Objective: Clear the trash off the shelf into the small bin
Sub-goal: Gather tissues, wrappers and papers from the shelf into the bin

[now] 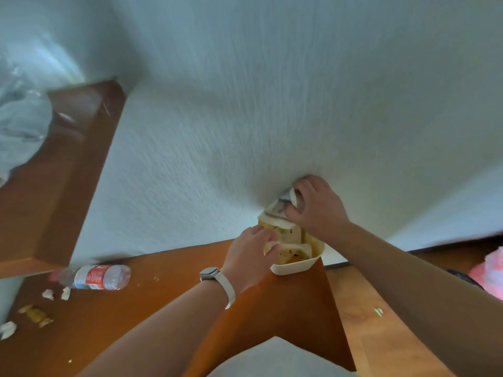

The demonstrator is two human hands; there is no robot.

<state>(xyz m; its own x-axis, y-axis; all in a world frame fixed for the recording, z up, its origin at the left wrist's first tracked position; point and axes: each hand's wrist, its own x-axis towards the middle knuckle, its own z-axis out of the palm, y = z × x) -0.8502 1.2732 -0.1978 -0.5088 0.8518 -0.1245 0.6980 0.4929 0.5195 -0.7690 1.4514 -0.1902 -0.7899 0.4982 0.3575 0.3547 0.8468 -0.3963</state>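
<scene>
bin [292, 268] overfull, lower centre, at shelf corner | right hand [318, 206] pinching wrapper [283, 206], left hand [254, 253] half-curled on contents | risk: pushing tips it off (bottle [96, 277] lower left uncollected)

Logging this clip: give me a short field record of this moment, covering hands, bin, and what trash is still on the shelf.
left hand: at the near side of the bin, fingers on a wrapper; watch on wrist
right hand: gripping crumpled packaging above the bin
small bin: cream, at the shelf corner by the wall, stuffed with wrappers
still on shelf: plastic bottle lying on its side; paper scraps; yellow candy wrapper
task status: unfinished
</scene>
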